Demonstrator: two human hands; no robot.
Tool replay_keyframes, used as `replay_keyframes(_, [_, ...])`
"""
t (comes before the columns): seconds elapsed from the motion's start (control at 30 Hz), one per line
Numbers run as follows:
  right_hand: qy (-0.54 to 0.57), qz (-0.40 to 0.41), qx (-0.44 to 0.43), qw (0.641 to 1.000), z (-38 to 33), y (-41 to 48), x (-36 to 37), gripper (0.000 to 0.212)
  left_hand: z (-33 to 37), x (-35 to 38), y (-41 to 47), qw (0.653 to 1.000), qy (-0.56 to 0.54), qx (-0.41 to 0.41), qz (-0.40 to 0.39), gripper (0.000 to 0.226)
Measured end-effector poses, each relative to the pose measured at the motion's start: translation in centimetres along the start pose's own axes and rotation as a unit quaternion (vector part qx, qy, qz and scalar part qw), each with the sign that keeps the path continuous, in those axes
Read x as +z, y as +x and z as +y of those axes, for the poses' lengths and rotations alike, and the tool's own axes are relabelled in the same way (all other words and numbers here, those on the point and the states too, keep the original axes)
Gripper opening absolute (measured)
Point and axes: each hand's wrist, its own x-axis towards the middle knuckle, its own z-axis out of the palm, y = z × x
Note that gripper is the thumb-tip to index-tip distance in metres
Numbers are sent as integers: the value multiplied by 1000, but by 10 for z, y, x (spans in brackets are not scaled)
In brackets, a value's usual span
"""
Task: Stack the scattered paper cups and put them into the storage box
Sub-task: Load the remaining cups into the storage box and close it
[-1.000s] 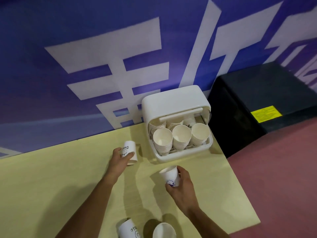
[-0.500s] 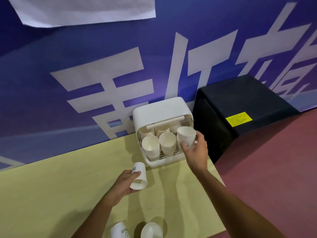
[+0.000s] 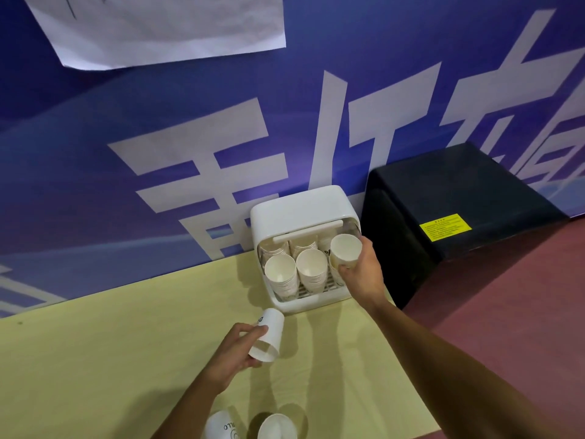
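Remote view here. Right grip (image 3: 364, 270) curled round paper cup (image 3: 345, 250), mouth facing me, at right slot of storage box (image 3: 300, 207), far right on worktop (image 3: 95, 359). Left grip (image 3: 234, 353) holds second cup (image 3: 269, 335), tilted, on near side of box. Left stack (image 3: 280, 274) and middle stack (image 3: 311, 269) fill other slots. Lid bar (image 3: 308, 229) crosses top of opening. Side-lying cup (image 3: 221, 426) and open-mouthed cup (image 3: 277, 427) at near edge. Black cabinet (image 3: 459, 201) just right of box.

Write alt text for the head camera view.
A right hand holds a paper cup at the open white storage box; the left hand grips another cup over the yellow table. Two more cups sit near the bottom edge.
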Motion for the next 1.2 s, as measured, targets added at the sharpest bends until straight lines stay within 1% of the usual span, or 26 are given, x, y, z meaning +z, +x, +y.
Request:
replay_keyframes(0.13, [-53,-28,3,998,4,0,0,83,7,4,-6,1000,18,-6,-16,56])
replay_keyframes(0.2, [-82,-24,1,996,6,-6,-2,84,12,8,-8,999,27,-3,-21,51])
replay_keyframes(0.27, [-98,-2,-42,994,9,-19,-3,78,16,13,-9,999,30,5,-21,42])
replay_keyframes(0.3, [-102,-6,-73,992,12,-28,-1,74,19,17,-9,999,32,9,-19,38])
replay_keyframes(0.37, [-102,-63,-125,985,18,-50,3,67,25,27,-8,999,36,10,-17,36])
replay_keyframes(0.43, [-109,-139,-179,968,27,-71,12,69,33,39,-9,999,38,10,-24,39])
replay_keyframes(0.5, [-121,-179,-240,946,35,-89,22,72,41,52,-10,999,37,15,-35,42])
replay_keyframes(0.53, [-120,-181,-261,941,37,-95,26,72,44,58,-11,998,37,19,-40,45])
replay_keyframes(0.6, [-117,-172,-274,939,39,-101,29,71,50,69,-12,998,45,27,-41,46])
replay_keyframes(0.7, [-132,-160,-284,936,38,-99,24,67,52,78,-12,997,30,40,-53,38])
replay_keyframes(0.8, [-118,-96,-252,956,33,-88,11,60,55,81,-13,996,-22,49,-65,40])
replay_keyframes(0.87, [-112,-46,-212,970,28,-75,1,58,52,80,-14,997,-7,48,-56,43])
replay_keyframes(0.93, [-97,-15,-180,979,21,-61,-9,58,45,77,-15,998,17,40,-54,40])
replay_keyframes(1.07, [-44,0,-121,992,5,-35,-22,64,31,69,-16,998,40,28,-38,34])
replay_keyframes(1.2, [-26,6,-86,996,-3,-17,-21,63,24,62,-17,998,52,24,-20,34])
